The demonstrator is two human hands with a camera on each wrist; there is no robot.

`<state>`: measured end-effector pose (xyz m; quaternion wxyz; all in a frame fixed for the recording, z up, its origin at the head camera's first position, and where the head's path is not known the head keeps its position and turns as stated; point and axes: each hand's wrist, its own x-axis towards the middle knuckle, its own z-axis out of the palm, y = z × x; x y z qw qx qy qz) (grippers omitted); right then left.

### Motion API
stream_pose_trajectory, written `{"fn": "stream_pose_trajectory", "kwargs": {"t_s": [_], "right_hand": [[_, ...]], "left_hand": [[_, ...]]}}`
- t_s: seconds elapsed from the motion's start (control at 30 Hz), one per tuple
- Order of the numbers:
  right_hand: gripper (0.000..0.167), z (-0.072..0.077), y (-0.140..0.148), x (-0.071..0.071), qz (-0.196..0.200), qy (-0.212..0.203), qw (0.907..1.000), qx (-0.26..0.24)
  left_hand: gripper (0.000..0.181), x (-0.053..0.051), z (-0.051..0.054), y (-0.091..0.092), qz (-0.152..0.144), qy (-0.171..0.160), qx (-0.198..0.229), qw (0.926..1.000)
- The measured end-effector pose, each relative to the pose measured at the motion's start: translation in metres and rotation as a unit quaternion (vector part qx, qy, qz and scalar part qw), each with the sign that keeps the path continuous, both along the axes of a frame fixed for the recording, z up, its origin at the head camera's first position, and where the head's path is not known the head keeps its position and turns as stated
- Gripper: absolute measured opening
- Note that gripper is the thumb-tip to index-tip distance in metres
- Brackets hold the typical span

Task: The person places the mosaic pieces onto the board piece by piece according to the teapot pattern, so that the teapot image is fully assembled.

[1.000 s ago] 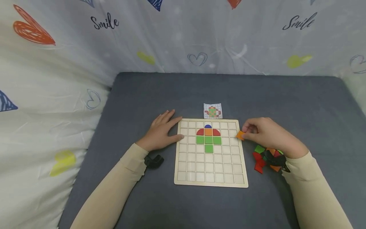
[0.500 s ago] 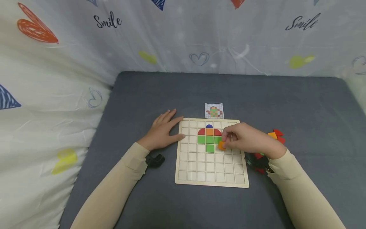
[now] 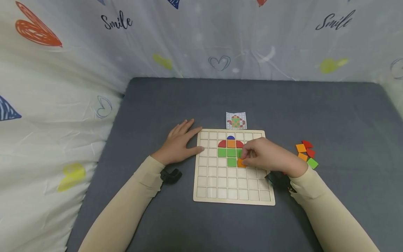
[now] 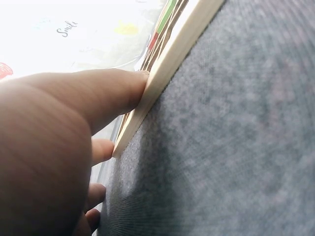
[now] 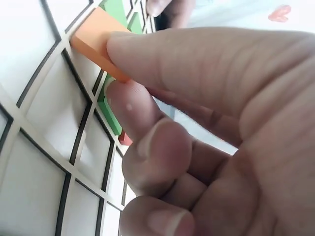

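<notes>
The wooden grid board [image 3: 217, 191] holds a blue half-round piece [image 3: 231, 137], an orange square [image 3: 231, 144], red curved pieces [image 3: 221, 144] and green squares [image 3: 231, 162]. My right hand [image 3: 267, 155] pinches another orange square [image 3: 241, 163] between thumb and finger, over the cell right of the lowest green square. In the right wrist view that orange square [image 5: 98, 37] lies tilted against the grid's ridges. My left hand [image 3: 177, 147] has its fingers spread, thumb and forefinger touching the board's left edge; in the left wrist view the thumb [image 4: 113, 91] presses the wooden rim [image 4: 165, 69].
A small printed pattern card [image 3: 236, 121] lies just beyond the board's far edge. Right of the board are loose pieces: red ones [image 3: 307, 144], orange squares [image 3: 301, 148] and a green one [image 3: 312, 163]; my right forearm partly covers that area. A patterned curtain [image 3: 195, 38] hangs behind the table.
My right hand has carried the orange square from the board's right edge leftward, down to the cell beside the lowest green square. The left hand stays at the board's edge.
</notes>
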<state>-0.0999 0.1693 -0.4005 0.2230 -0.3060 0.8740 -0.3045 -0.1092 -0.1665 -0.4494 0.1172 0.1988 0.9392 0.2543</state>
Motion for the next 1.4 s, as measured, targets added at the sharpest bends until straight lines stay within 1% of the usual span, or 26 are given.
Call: {"fn": "stream_pose_trajectory", "kwargs": {"t_s": [0.17, 0.4, 0.5, 0.57, 0.73, 0.83, 1.0, 1.2, 1.4], "right_hand": [[0.014, -0.001, -0.002, 0.002, -0.005, 0.026, 0.9997, 0.001], [0.017, -0.005, -0.006, 0.004, 0.007, 0.072, 0.9974, -0.003], [0.016, -0.005, -0.006, 0.004, 0.004, 0.080, 0.9968, -0.007], [0.016, -0.005, -0.006, 0.004, 0.000, 0.078, 0.9969, -0.007], [0.014, -0.005, -0.001, 0.002, -0.010, 0.078, 0.9969, 0.006], [0.010, -0.002, 0.007, -0.001, -0.030, 0.078, 0.9964, 0.013], [0.007, 0.011, 0.027, -0.007, -0.074, 0.060, 0.9952, 0.025], [0.016, 0.023, 0.056, -0.014, -0.109, 0.063, 0.9899, 0.065], [0.022, 0.024, 0.091, -0.015, -0.128, 0.055, 0.9859, 0.092]], "left_hand": [[0.080, 0.000, 0.000, 0.000, 0.001, -0.001, -0.001, 1.0000], [0.080, 0.001, 0.002, 0.001, -0.002, -0.001, -0.002, 1.0000], [0.080, -0.001, 0.003, 0.001, -0.004, 0.002, -0.002, 1.0000], [0.080, -0.001, 0.004, 0.001, -0.005, 0.005, -0.003, 1.0000], [0.080, 0.000, 0.004, 0.001, -0.004, 0.002, -0.001, 1.0000], [0.079, 0.001, 0.003, 0.001, -0.004, 0.000, 0.004, 1.0000], [0.079, 0.001, 0.003, 0.000, -0.004, 0.002, 0.005, 1.0000], [0.079, 0.000, 0.003, 0.000, -0.003, 0.007, 0.004, 1.0000], [0.079, 0.000, 0.002, 0.000, -0.007, 0.003, -0.001, 1.0000]]}}
